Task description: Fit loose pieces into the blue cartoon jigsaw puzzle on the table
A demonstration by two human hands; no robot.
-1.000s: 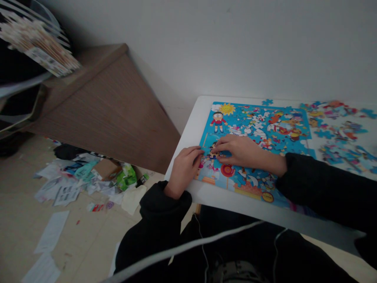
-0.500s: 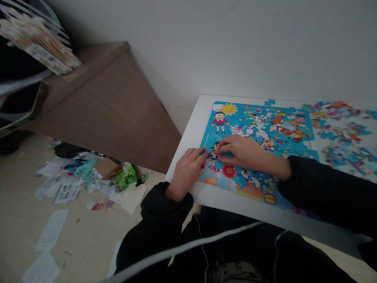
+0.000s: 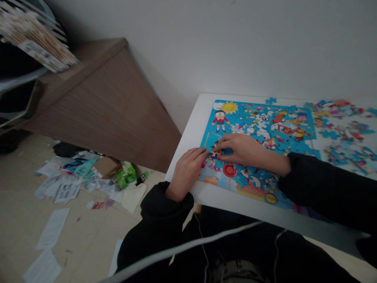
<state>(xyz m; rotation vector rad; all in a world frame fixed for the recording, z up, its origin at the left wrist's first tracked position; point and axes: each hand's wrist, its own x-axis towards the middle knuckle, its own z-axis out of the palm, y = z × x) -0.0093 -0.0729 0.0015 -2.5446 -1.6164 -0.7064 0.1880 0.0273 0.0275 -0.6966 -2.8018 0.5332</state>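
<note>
A jigsaw puzzle (image 3: 241,108) with a bright blue cartoon picture lies on a white table (image 3: 193,122). My right hand (image 3: 246,151) reaches over its left part, thumb and fingers closed on a small puzzle piece (image 3: 217,147) with a dark-haired figure, down at the puzzle's surface. At the puzzle's left edge rests my left hand (image 3: 188,169), fingers stretched out, their tips touching the edge beside that piece. Nothing shows in the left hand. My right fingers partly cover the piece and the picture around it.
Loose puzzle pieces (image 3: 350,155) spread over the table's right side, with one blue piece (image 3: 271,101) behind the puzzle. A brown wooden cabinet (image 3: 112,106) stands at left, bearing a bundle of cotton swabs (image 3: 44,41). Litter (image 3: 85,173) covers the floor below. A pale cable (image 3: 188,245) crosses my lap.
My right fingers have shifted slightly and spread a little from the thumb, showing more of the piece. The left hand stays almost where it was. The view has tilted slightly.
</note>
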